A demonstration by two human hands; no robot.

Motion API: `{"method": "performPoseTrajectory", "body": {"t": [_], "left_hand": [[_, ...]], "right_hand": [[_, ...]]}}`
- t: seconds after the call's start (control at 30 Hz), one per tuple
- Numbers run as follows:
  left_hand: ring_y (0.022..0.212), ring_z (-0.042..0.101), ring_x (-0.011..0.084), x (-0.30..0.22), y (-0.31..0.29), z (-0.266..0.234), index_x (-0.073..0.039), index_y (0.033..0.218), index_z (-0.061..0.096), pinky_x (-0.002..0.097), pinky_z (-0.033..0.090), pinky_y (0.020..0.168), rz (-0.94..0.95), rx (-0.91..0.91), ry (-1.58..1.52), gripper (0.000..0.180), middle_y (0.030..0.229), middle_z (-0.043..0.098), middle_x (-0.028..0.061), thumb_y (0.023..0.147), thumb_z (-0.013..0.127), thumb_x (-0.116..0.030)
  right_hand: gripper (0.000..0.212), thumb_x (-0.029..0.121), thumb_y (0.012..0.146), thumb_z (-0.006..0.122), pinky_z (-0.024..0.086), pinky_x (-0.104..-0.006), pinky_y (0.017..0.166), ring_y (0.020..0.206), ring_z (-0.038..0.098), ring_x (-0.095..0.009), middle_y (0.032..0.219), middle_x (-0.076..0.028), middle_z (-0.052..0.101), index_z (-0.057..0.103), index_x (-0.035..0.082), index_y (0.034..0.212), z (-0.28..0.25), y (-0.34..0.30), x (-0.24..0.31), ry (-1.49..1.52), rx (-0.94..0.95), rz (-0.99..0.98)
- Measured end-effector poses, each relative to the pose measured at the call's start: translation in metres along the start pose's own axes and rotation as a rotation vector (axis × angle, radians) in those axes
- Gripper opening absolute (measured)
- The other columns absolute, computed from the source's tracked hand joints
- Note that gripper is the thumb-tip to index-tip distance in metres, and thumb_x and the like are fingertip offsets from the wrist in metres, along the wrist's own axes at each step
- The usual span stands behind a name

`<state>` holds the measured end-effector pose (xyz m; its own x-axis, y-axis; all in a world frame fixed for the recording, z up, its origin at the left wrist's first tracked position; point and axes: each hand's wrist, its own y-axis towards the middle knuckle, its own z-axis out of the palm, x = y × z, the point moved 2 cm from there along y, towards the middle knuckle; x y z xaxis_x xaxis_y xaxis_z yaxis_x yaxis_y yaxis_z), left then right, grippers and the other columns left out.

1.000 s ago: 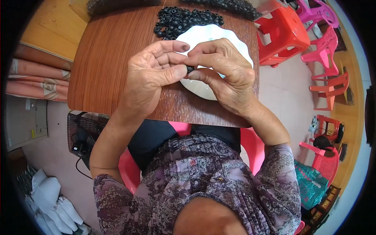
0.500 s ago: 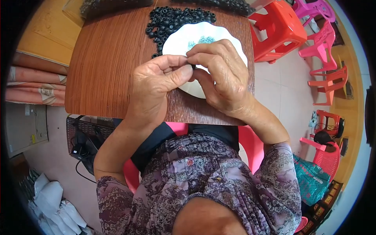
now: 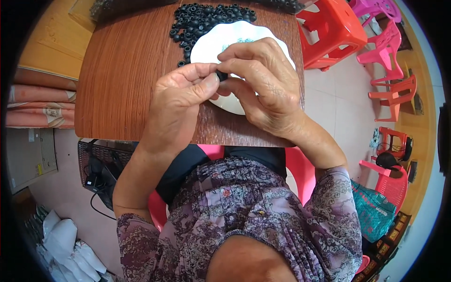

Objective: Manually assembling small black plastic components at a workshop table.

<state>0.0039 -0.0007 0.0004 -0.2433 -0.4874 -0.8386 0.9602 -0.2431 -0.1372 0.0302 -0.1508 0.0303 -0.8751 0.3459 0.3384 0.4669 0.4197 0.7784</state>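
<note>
The left hand (image 3: 181, 96) pinches 1 black cap (image 3: 221, 75) between thumb and forefinger, held up over the left part of the white plate (image 3: 201, 49). The right hand (image 3: 270, 87) curls its fingertips at the cap; whether its grip also clasps it, I cannot tell. Behind the plate, many black pieces (image 3: 199, 22) lie heaped on the brown tabletop (image 3: 124, 80).

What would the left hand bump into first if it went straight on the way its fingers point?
Past the small black piece the left hand pinches, probably the right hand, immediately ahead. The white scalloped plate seems lower, though depth is unclear here.
</note>
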Motion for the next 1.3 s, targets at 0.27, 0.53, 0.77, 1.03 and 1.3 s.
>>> {"method": "performPoseTrajectory", "body": {"t": [0.27,0.53,0.77,1.03,1.3], "left_hand": [[0.085,0.056,0.0111,-0.015,0.010,0.005,0.002,0.104,0.057,0.0245,0.040,0.078,0.131,0.035,-0.017,0.024,0.093,0.062,0.0066,0.092,0.052,-0.018],[0.078,0.057,0.0116,-0.028,0.009,-0.027,0.003,0.103,0.055,0.0253,0.046,0.077,0.296,-0.029,0.071,0.021,0.092,0.062,0.0090,0.095,0.049,-0.015],[0.078,0.057,0.0108,-0.022,0.010,-0.038,0.004,0.105,0.055,0.0238,0.045,0.076,0.239,-0.048,0.079,0.020,0.091,0.062,0.0094,0.093,0.051,-0.012],[0.079,0.057,0.0111,-0.017,0.010,-0.042,0.005,0.104,0.055,0.0230,0.045,0.075,0.186,-0.055,0.047,0.019,0.092,0.062,0.0107,0.092,0.052,-0.010],[0.072,0.058,0.0107,-0.012,0.004,-0.034,0.005,0.103,0.057,0.0212,0.047,0.072,0.142,-0.080,0.057,0.018,0.089,0.064,0.0099,0.089,0.056,-0.005]], "right_hand": [[0.036,-0.006,0.062,0.070,0.046,-0.0291,0.066,0.077,0.058,-0.022,0.090,-0.009,0.062,0.065,0.003,0.096,-0.007,0.015,-0.009,-0.013,0.005,-0.015],[0.019,-0.005,0.070,0.069,0.048,-0.0287,0.067,0.077,0.059,-0.015,0.082,-0.006,0.061,0.069,0.003,0.088,-0.018,-0.012,-0.045,-0.090,0.262,0.294],[0.013,0.005,0.062,0.072,0.047,-0.0364,0.060,0.070,0.055,-0.025,0.071,-0.012,0.060,0.068,0.003,0.074,0.020,-0.016,-0.050,-0.250,0.336,0.139],[0.014,0.002,0.060,0.070,0.046,-0.0379,0.063,0.072,0.056,-0.027,0.073,-0.013,0.059,0.062,0.001,0.071,0.035,-0.018,-0.052,-0.306,0.450,0.158],[0.019,-0.004,0.064,0.069,0.045,-0.0366,0.060,0.068,0.057,-0.027,0.072,-0.010,0.058,0.057,0.003,0.078,0.011,-0.005,-0.029,0.047,0.206,0.286]]}}
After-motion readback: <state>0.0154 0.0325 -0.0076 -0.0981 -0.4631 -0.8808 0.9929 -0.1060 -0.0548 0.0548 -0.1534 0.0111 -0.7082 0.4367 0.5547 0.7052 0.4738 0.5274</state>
